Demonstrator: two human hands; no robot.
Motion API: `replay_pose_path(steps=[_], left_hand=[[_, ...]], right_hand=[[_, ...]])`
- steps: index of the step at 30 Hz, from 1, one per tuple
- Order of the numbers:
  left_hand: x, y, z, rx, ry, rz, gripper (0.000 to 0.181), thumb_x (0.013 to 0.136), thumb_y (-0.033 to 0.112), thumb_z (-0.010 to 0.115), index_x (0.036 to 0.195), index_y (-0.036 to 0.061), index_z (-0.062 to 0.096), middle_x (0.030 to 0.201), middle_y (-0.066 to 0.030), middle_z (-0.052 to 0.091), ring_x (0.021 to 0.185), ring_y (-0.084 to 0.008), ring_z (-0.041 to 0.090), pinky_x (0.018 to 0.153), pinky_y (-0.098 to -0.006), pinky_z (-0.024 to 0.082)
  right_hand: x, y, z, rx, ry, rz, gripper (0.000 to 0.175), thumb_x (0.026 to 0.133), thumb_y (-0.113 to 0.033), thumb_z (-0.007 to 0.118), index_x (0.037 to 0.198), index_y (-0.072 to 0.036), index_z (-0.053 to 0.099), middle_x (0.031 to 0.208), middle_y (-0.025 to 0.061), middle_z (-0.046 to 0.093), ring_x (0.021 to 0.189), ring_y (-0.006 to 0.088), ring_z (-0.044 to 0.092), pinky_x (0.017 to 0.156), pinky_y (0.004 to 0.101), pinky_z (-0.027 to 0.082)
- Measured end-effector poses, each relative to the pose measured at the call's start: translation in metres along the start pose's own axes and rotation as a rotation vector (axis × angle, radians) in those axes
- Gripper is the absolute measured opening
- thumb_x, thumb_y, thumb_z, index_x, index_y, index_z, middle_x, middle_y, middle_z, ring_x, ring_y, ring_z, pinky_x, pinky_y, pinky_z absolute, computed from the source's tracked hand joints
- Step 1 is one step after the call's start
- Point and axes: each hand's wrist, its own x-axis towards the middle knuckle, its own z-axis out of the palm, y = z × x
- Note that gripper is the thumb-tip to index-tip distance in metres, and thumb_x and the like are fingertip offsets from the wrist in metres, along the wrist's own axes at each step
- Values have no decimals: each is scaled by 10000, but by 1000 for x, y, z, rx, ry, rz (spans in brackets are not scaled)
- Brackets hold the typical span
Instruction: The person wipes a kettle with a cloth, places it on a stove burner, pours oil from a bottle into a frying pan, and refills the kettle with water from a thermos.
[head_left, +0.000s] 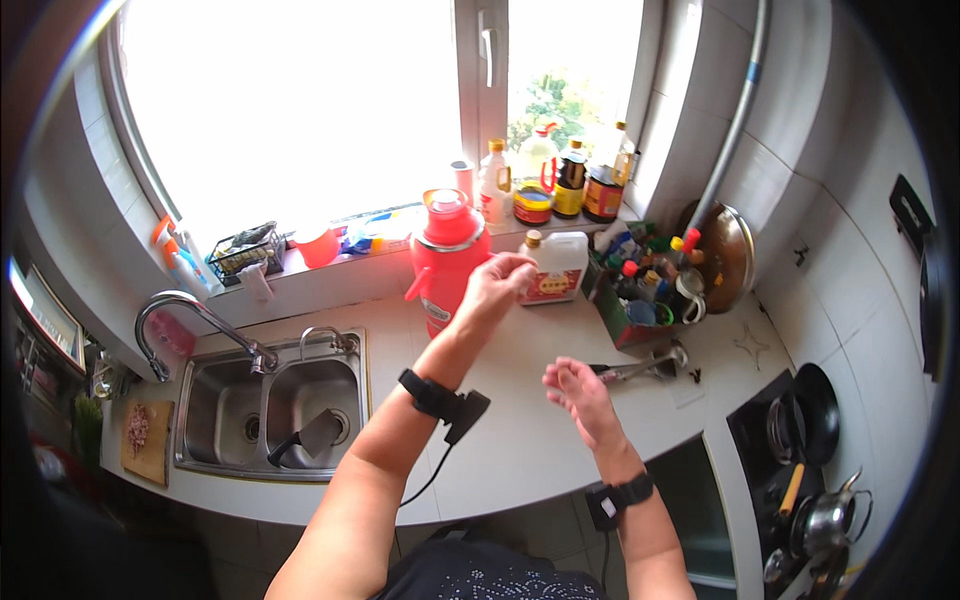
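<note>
My left hand (501, 281) is raised in front of the red thermos flask (448, 259) and the white plastic jug (562, 262) with a red label. Its fingers are bent together at the tips; whether something small is between them, I cannot tell. My right hand (579, 394) hovers over the white countertop (480, 450), fingers apart and nothing in it. Just beyond it lie metal utensils (637, 369). A green box (634, 330) of bottles and jars stands to the right of the jug.
At left, a cleaver (309, 439) lies in the double steel sink (225, 405), beside a cutting board (161, 442) with chopped meat. Sauce and oil bottles (571, 180) line the windowsill. A kettle (821, 523) and a black pan (816, 416) are on the stove at right.
</note>
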Motion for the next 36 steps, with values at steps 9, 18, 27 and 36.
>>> replay_pose_path(steps=[9, 18, 27, 36], left_hand=[[71, 32, -95, 1151, 640, 403, 698, 802, 348, 741, 1354, 33, 452, 1291, -225, 511, 1180, -394, 501, 1013, -449, 419], [82, 25, -121, 998, 463, 464, 762, 690, 412, 791, 1294, 34, 524, 1178, -185, 554, 1135, -354, 528, 957, -459, 446], [-12, 46, -80, 700, 165, 521, 699, 685, 342, 832, 1258, 57, 552, 1099, -159, 568, 1072, -333, 559, 895, -434, 487], [-49, 47, 39, 251, -446, 304, 418, 819, 289, 765, 1121, 19, 662, 1039, -113, 637, 942, -230, 622, 818, -331, 495]], right_hand=[[189, 0, 60, -277, 173, -189, 507, 922, -374, 669, 1260, -31, 511, 1081, -7, 587, 969, 96, 542, 846, 268, 452], [225, 30, 61, -459, 152, -321, 455, 853, -460, 727, 951, -48, 560, 810, -3, 605, 744, 75, 550, 647, 265, 479], [69, 21, 58, -525, 303, -366, 339, 820, -296, 795, 855, -48, 567, 737, -38, 590, 699, 41, 510, 631, 231, 473], [-143, -62, 8, -824, 752, -279, 492, 695, -440, 864, 769, -44, 581, 622, -22, 529, 608, 61, 445, 555, 238, 425]])
